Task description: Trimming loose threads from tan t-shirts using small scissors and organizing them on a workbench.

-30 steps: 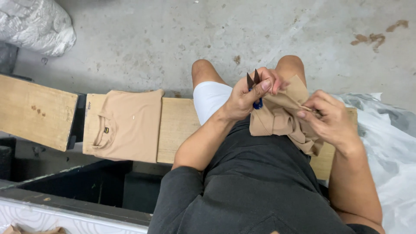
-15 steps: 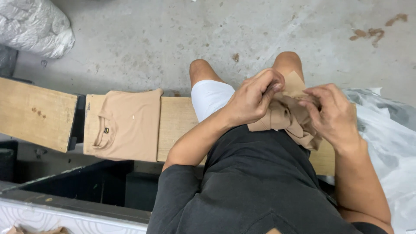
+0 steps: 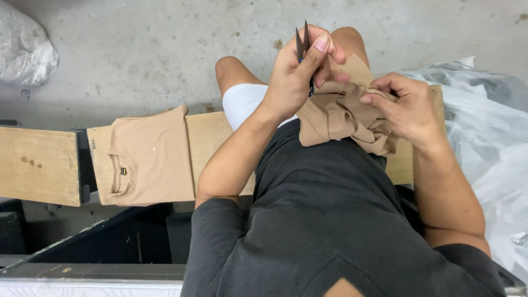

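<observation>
The left grip (image 3: pixel 300 69) is pressed around small dark scissors (image 3: pixel 303 41), blades up. The right grip (image 3: pixel 404 104) pinches a crumpled tan garment (image 3: pixel 341 113) over the lap. A folded tan shirt (image 3: pixel 146 157) lies on the wooden desk (image 3: pixel 38 165).

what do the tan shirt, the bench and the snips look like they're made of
Folded tan shirt: soft matte knit, probably cotton; it drapes and creases. Bench: bare pale wood, unfinished, stained. Snips in the left hand: dark pointed blades, likely metal, with a blue handle that looks plastic.
</observation>
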